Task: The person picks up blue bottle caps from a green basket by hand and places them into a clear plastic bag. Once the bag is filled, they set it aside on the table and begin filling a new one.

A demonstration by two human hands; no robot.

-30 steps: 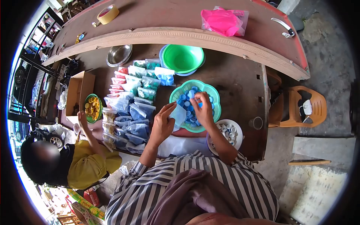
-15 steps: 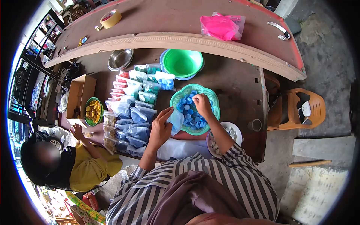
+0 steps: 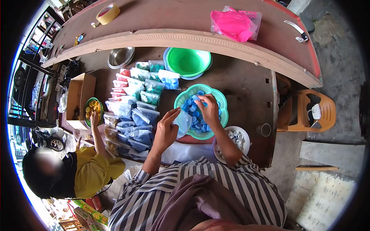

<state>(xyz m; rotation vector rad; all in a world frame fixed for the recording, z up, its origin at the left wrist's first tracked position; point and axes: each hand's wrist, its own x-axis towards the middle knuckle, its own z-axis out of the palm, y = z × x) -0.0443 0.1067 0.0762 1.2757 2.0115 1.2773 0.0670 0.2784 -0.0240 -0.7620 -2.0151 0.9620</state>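
Observation:
My left hand (image 3: 165,130) is closed on the edge of a clear plastic bag (image 3: 183,122), which hangs beside the basket's near left rim. My right hand (image 3: 209,112) is over the scalloped turquoise basket (image 3: 223,101), with thumb and fingers pinched on a blue bottle cap (image 3: 196,98). Many loose blue caps (image 3: 199,125) lie in the basket under that hand. Below my right wrist stands a white bowl (image 3: 246,148) of white caps (image 3: 236,139), partly covered by my forearm.
Filled bags (image 3: 140,115) crowd the table to the left. Beyond them are a green basin (image 3: 189,63), a metal bowl (image 3: 120,57) and a cardboard box (image 3: 79,100). At left, a co-worker's hand (image 3: 94,118) reaches into a basket of yellow caps (image 3: 92,107). A raised shelf (image 3: 165,19) crosses the back.
My right hand has shifted slightly, and a blue cap now shows at its fingertips. My left hand stays with the bag. The co-worker's hand has reached into the basket of yellow caps.

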